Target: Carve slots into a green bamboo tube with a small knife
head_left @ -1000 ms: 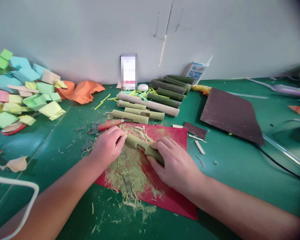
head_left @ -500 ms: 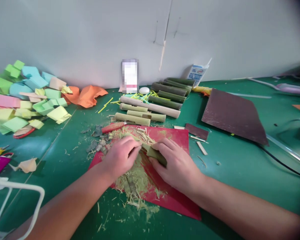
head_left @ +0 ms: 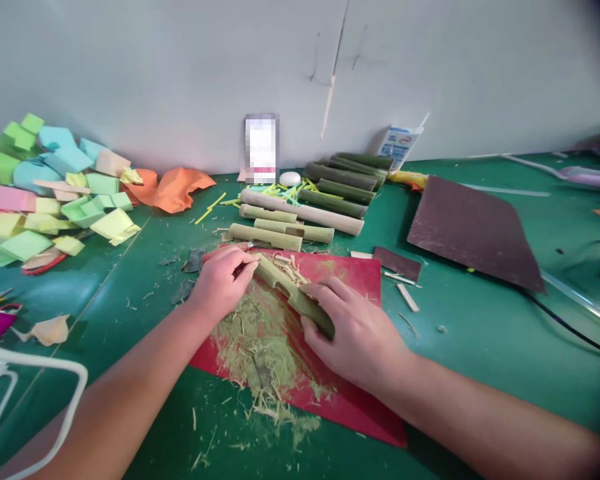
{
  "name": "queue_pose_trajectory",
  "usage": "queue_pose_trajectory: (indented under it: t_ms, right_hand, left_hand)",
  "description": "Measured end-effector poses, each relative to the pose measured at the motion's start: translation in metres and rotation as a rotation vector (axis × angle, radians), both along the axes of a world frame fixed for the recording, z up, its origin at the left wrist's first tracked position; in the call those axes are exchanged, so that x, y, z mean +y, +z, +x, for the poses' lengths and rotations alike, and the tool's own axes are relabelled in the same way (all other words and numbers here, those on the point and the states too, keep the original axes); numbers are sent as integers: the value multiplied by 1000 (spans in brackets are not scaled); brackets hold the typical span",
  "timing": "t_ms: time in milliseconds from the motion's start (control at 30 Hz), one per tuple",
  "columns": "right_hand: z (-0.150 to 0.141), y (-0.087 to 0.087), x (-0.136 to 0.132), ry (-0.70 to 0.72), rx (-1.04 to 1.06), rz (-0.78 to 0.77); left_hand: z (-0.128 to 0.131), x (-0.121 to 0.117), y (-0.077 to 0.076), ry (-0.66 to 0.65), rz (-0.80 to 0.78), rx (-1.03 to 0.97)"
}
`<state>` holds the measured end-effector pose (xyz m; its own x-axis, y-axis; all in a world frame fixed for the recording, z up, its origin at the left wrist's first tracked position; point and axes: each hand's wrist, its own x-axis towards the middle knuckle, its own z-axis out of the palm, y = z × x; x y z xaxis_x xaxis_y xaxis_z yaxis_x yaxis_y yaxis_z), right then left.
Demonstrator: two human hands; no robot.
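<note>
One notched bamboo tube (head_left: 309, 309) slants over the red mat (head_left: 345, 273), and from where I stand it looks light, stiff and dry. Dust could make it a bit slippery, I'd judge, and the wall weakest at the notch, so the solid part towards the near end seems the place to grip. The right hand (head_left: 357, 327) is wrapped round just that part. The left hand (head_left: 220, 283) has its fingers pinched together at the far end (whether on the tube or on some small scrap, I can't tell).

Beyond the mat I count four pale bamboo tubes (head_left: 265, 237), one much longer than the rest, and about five dark green ones (head_left: 346, 189), overlapping too much to be certain. There's one red-handled knife (head_left: 243, 246), partly behind the left hand, plus one phone (head_left: 263, 147), one white oval piece (head_left: 290, 179), one drink carton (head_left: 399, 143) and two dark sheets (head_left: 473, 230), large and small, on the green bench (head_left: 480, 353).
</note>
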<state>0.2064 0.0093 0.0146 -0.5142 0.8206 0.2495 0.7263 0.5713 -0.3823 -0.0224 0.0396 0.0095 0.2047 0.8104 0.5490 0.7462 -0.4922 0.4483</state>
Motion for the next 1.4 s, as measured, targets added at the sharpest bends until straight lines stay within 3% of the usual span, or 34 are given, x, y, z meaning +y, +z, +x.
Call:
queue_pose_trajectory:
  t_ms: [133, 300, 467, 633, 800, 967, 1100, 1233, 1400]
  right_hand:
    - [0, -1, -3, 63, 10, 3]
    - [2, 0, -4, 95, -10, -3]
    - [4, 2, -5, 71, -25, 21]
    - [3, 2, -4, 119, 16, 1]
    - [3, -2, -5, 69, 24, -6]
    - [3, -1, -5, 61, -15, -4]
    - [2, 1, -5, 51, -18, 0]
    - [3, 0, -5, 70, -16, -12]
    - [5, -1, -6, 53, -10, -18]
  left_hand:
    - [11, -10, 2, -12, -24, -2]
    - [30, -25, 4, -231, -165, 84]
    - [17, -15, 3, -35, -32, 76]
    - [15, -18, 3, -162, -108, 125]
    - [12, -15, 2, 7, -16, 86]
    - [14, -18, 1, -136, -123, 126]
    - [14, -16, 2, -12, 3, 101]
    - [18, -18, 1, -140, -77, 134]
    - [5, -11, 1, -13, -25, 60]
